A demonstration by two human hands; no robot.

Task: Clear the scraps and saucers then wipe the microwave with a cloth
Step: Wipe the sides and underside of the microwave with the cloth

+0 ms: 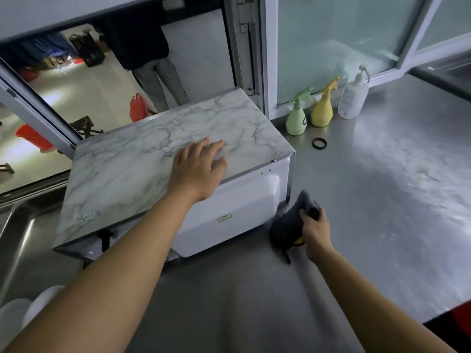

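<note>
The microwave (pixel 163 174), topped with a marble-patterned sheet, is shown on the steel counter (pixel 382 200) with its white back panel turned toward the viewer. The left hand (pixel 198 166) is laid flat on the top near its 3 o'clock edge, the fingers (pixel 216 146) extended and only slightly spread, nothing being held. At 4 o'clock from the microwave's near corner, a dark grey cloth (pixel 288 225) is gripped by the right hand (pixel 316 230), fingers curled around it just beside the appliance's side; a yellow item is partly seen beneath the palm. At 1 o'clock, a green spray bottle (pixel 296 118), a yellow spray bottle (pixel 323 108) and a clear pump bottle (pixel 353 95) are lined against the window frame, with a black ring (pixel 319 143) lying near them. White saucers (pixel 33 307) are visible at 8 o'clock, by the sink.
</note>
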